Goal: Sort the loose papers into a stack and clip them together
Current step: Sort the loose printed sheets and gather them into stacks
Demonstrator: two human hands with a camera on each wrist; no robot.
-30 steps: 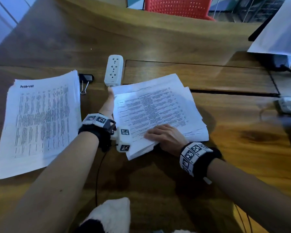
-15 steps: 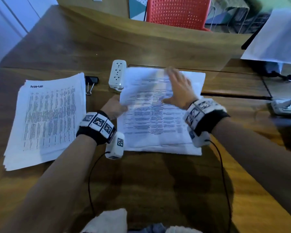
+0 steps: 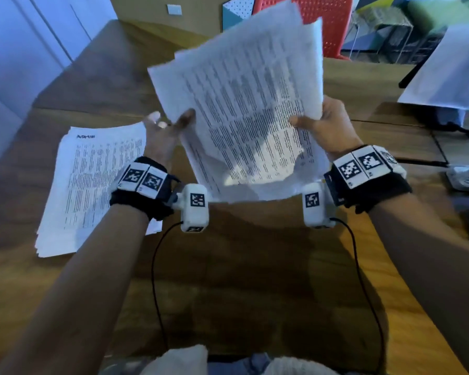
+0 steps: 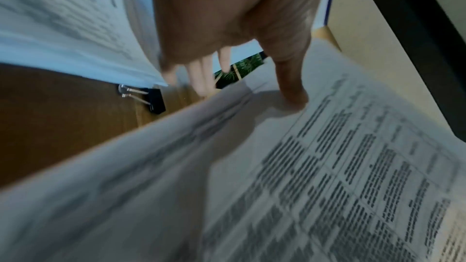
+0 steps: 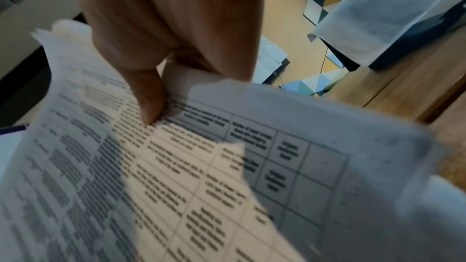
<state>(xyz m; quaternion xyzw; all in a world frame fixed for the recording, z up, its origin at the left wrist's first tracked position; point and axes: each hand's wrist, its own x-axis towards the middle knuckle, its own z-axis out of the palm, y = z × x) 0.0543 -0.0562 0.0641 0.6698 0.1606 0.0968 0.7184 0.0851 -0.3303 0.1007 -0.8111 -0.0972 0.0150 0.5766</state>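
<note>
Papers (image 3: pixel 244 117) are up in the air over the bench (image 3: pixel 241 280), tilted, with uneven edges. The left hand (image 3: pixel 163 131) pinches their left edge with its thumb on top. The right hand (image 3: pixel 328 123) grips the right edge. A second paper pile (image 3: pixel 92 185) lies flat on the left, with a black clip (image 4: pixel 151 97) beside it.

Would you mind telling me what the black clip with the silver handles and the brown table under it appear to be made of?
The black clip with silver handles looks like a painted metal body with bare wire handles: the handles glint bright, though blur leaves the body's finish open. The brown table looks like wood or wood-grain laminate with a smooth, slightly glossy finish: grain streaks and soft reflections show, but the pictures cannot settle which.
</note>
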